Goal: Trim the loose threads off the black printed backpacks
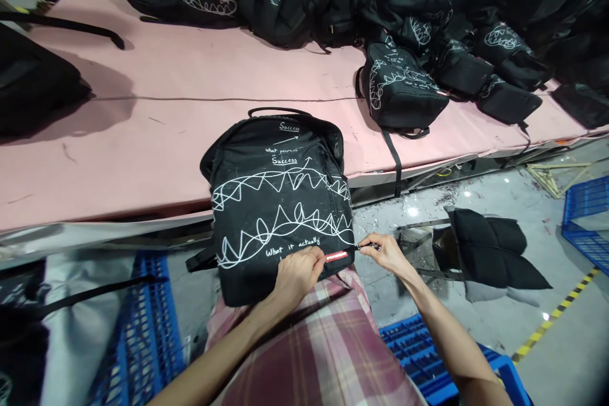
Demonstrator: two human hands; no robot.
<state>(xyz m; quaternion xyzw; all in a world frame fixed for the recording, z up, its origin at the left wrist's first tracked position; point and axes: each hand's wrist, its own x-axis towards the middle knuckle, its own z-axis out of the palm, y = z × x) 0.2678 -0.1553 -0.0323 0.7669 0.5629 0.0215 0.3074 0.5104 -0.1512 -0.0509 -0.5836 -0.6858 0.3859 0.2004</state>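
Note:
A black backpack (280, 203) with white scribble print and the word "Success" lies on my lap and against the edge of the pink table (166, 133). My left hand (297, 276) is closed, pinching the bag's lower front beside a small red label (339, 258). My right hand (386, 252) is closed in a pinch on the zipper pull (361, 246) at the bag's lower right corner.
Many more black printed backpacks (399, 85) are piled along the back and right of the table. Blue plastic crates (428, 361) stand on the floor by my legs and at far right. A stool with a black cushion (490, 250) stands to the right on the floor.

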